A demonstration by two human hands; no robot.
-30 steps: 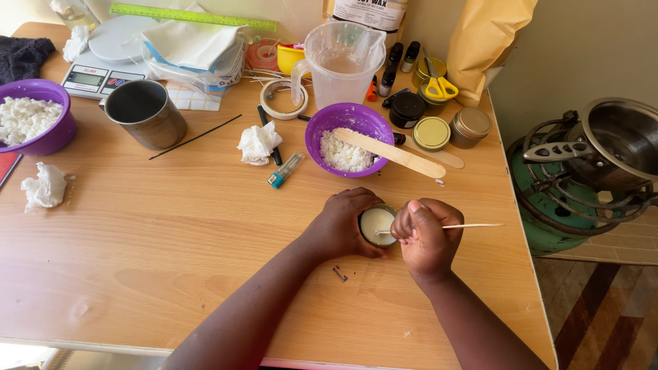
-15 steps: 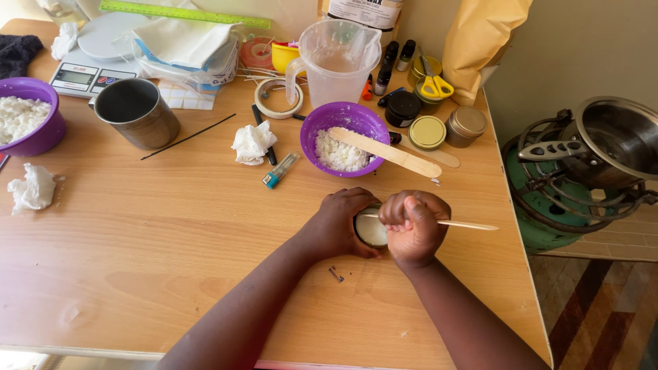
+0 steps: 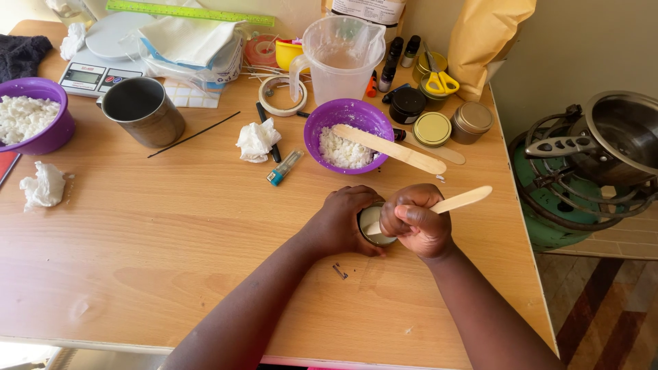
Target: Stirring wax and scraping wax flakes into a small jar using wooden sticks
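Wooden stick (image 3: 460,200) tilted up — right hand (image 3: 416,220) grips it | left hand (image 3: 343,223) clasps tin (image 3: 372,225)

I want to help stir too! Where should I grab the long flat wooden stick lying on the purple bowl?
Take the wooden stick by its right end, which pokes out past the purple bowl's rim over the table. Come from the right; the left end lies over the white flakes.

On the desk (image 3: 171,233), the tin (image 3: 373,225) sits between left hand (image 3: 343,223) and right hand (image 3: 417,223). Behind it a bowl (image 3: 346,127); jug (image 3: 339,62) farther back; mug (image 3: 144,113) left.
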